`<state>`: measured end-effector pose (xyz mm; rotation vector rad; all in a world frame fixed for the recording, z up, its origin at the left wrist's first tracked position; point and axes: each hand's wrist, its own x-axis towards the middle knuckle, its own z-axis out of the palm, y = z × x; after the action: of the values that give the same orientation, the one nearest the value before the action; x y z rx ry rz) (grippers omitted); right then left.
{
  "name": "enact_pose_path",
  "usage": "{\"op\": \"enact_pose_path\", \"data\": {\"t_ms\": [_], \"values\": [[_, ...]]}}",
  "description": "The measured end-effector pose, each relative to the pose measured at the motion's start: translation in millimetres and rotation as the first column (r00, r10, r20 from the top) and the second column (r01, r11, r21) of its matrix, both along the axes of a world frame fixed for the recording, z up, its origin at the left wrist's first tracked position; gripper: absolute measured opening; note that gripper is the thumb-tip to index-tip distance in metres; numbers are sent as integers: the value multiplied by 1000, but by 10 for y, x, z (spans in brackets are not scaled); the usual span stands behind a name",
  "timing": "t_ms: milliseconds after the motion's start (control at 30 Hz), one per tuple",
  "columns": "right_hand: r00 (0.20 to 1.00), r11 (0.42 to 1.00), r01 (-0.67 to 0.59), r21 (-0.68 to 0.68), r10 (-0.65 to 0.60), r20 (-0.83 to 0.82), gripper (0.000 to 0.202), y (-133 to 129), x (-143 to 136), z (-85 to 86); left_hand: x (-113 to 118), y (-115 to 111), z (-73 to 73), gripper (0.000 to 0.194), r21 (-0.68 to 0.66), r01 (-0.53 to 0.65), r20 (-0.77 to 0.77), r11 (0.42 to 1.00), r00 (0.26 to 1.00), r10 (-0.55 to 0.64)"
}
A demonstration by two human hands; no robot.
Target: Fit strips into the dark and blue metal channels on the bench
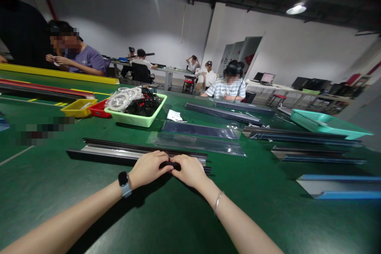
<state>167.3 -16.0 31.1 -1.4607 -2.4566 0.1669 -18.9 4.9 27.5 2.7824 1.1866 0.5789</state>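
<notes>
A long black channel-shaped profile [107,152] with a silvery inner face lies on the green table in front of me. Over its right part, my left hand [150,168] and my right hand [189,170] meet with fingers curled. Between them they grip a small black piece [170,164], its ends tucked under my fingers and thumbs. What kind of part it is I cannot make out, nor whether it touches the profile. The fingertips on the far side are hidden.
Clear plastic sheets [199,139] lie just beyond the profile. A light green basket [139,119] of black parts and bagged rings stands behind, beside red and yellow trays [77,109]. More profiles [312,152] and a turquoise basket [330,123] are at right. People sit across the table.
</notes>
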Motion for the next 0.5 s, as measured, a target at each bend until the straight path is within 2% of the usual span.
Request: {"op": "enact_pose_path", "data": {"t_ms": [200,500], "values": [[996,999,-12,50,7,86,26,-9,-16,22,-52,62,16,17,-89,-15,-38,996,999,11],[992,999,-8,46,2,123,28,-17,-15,8,-83,80,-25,20,-91,-5,-87,996,996,-3]]}}
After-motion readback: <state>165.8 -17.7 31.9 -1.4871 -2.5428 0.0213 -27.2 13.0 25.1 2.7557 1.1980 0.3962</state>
